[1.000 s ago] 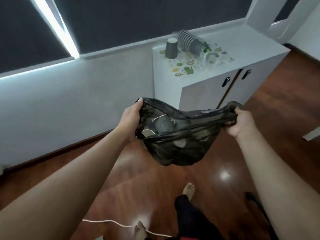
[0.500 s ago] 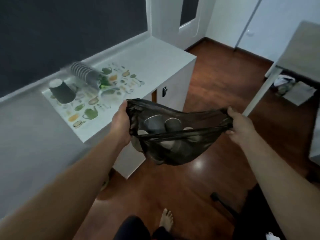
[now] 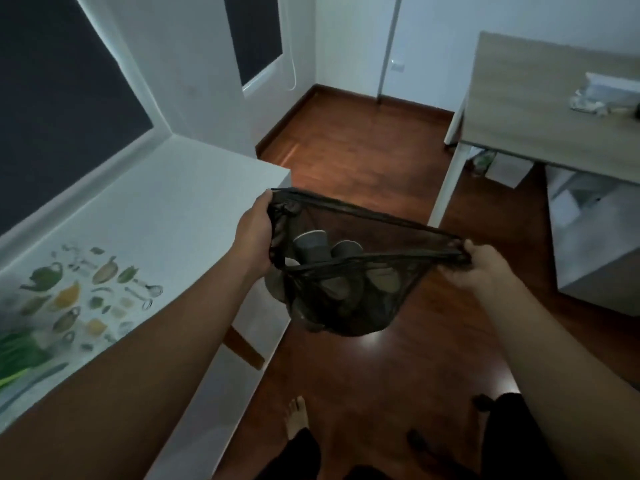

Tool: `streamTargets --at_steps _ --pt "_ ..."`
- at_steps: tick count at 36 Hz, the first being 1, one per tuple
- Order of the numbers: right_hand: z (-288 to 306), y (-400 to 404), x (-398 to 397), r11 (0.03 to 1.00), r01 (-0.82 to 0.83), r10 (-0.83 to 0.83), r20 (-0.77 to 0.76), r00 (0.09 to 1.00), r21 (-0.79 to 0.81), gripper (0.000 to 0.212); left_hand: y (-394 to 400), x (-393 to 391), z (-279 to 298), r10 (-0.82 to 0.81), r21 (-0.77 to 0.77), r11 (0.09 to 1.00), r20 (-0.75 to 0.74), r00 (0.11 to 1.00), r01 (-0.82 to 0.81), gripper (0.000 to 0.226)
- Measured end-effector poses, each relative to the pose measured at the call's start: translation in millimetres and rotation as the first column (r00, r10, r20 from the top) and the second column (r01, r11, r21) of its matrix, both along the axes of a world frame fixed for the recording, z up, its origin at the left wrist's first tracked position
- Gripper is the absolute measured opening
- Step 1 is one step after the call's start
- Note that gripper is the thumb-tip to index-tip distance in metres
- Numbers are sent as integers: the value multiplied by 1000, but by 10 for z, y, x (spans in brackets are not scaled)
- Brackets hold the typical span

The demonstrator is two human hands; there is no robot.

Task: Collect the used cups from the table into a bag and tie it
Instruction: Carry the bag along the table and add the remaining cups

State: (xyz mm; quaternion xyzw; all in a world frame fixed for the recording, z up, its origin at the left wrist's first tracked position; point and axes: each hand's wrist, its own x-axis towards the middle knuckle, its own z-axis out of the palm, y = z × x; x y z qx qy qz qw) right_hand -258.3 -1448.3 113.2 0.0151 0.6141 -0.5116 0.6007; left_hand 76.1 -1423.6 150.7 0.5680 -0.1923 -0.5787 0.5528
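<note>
Dim room, glossy reddish wood floor [image 3: 349, 140]. White cabinet top [image 3: 180, 209] at left under dark windows; printed mat [image 3: 86, 299] with kitchenware pictures at its near end, partly cut off by left frame edge. Light wooden table [image 3: 540, 109] on white legs at upper right, small pale clutter on it, not identifiable.

Thin dark see-through bag [image 3: 346, 289] held in mid-air above floor, just right of cabinet corner, mouth stretched wide. Left hand [image 3: 254, 237] clenched on left rim; right hand [image 3: 479, 268] pinching right rim. Grey cups [image 3: 311, 247] lying jumbled inside; two plainly seen, others blurred through plastic, count uncertain.

Bare foot [image 3: 296, 419] and dark trousers at bottom edge, cropped.
</note>
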Motion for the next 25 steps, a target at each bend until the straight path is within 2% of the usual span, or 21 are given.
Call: streamTargets --at_steps 5,9,13,17,19,21,25 --pt "90 -628 -307 983 169 -159 137 978 -67 31 -906 -345 27 -84 27 996 65 994 82 34" --pt "141 -959 -740 978 186 -175 106 979 -98 42 -1567 -765 -58 -175 42 984 111 978 171 55" --pt "140 -1407 -1346 963 257 -256 23 966 -84 37 -2321 -1342 -133 -286 87 957 157 945 276 79" --pt "94 -1851 -1937 981 181 -185 -54 981 -74 40 -2959 -1965 -220 -365 140 930 257 895 339 53" --pt "74 -2036 -2242 984 158 -163 -55 985 -82 40 -3249 -2275 -316 -393 158 919 290 873 361 59" --pt "65 -2177 -2586 986 144 -146 -13 989 -82 38 -3535 -2647 -349 -424 202 904 332 843 376 57" --pt "158 -2484 -3254 974 167 -156 82 984 -155 45 -3969 -3396 -188 -522 166 852 330 786 496 48"
